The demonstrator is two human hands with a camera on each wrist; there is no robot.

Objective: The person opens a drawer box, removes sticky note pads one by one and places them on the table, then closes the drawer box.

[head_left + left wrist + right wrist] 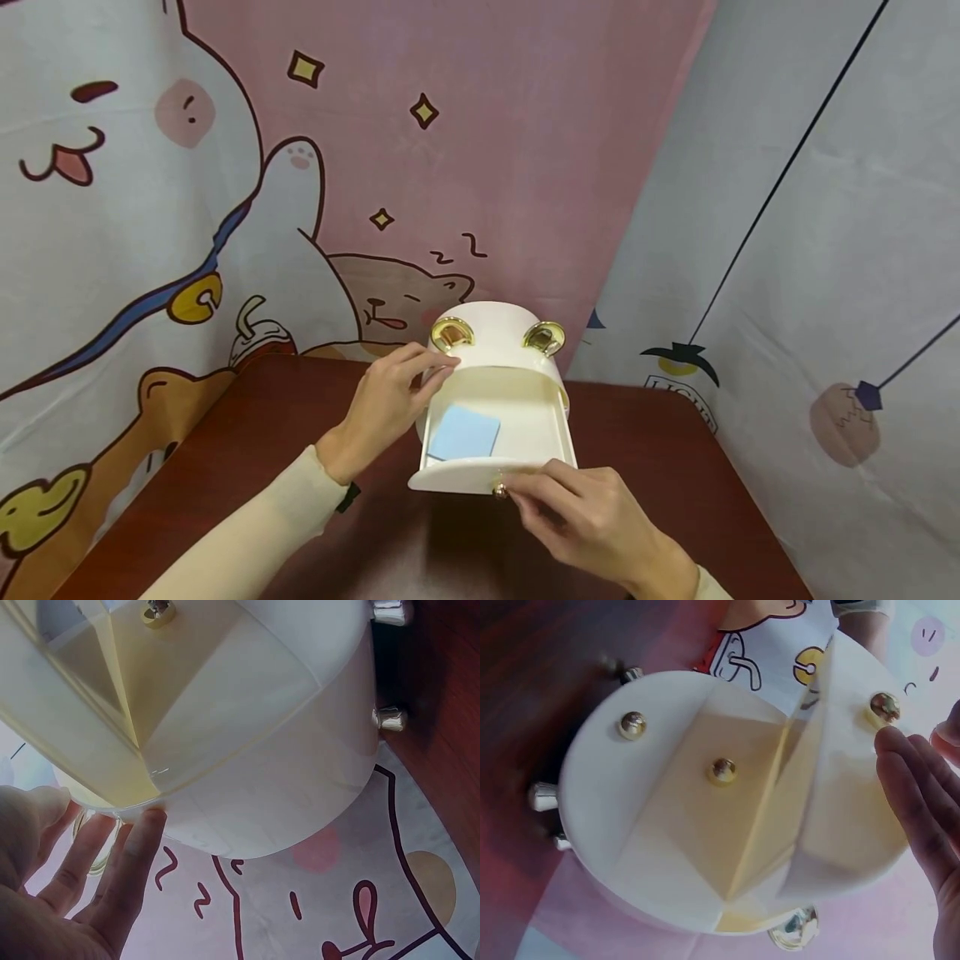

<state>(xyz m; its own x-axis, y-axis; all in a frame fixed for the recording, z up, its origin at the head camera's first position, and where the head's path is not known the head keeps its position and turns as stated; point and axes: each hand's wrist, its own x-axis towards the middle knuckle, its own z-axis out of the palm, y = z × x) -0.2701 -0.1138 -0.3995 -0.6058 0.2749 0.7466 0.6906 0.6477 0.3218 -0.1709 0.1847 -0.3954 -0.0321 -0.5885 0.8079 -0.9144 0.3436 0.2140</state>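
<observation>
A white, round-bodied drawer box (498, 321) with gold-trimmed ears stands on the table, its upper drawer (534, 421) pulled out. Inside that drawer a light blue square paper pad (465, 433) lies toward the left. My left hand (386, 408) rests its fingertips on the box's upper front rim, close to the left ear (452, 333). With fairly straight fingers, my right hand (581, 508) is at the drawer front, fingertips right at its round gold knob (885, 709). A gap shows between thumb and fingers in the right wrist view.
Two more gold knobs, a middle one (722, 772) and a lower one (632, 725), sit below the open drawer. Short metallic feet (390, 718) support the box. The dark red table (300, 417) ends at a cartoon-printed cloth (525, 167) behind.
</observation>
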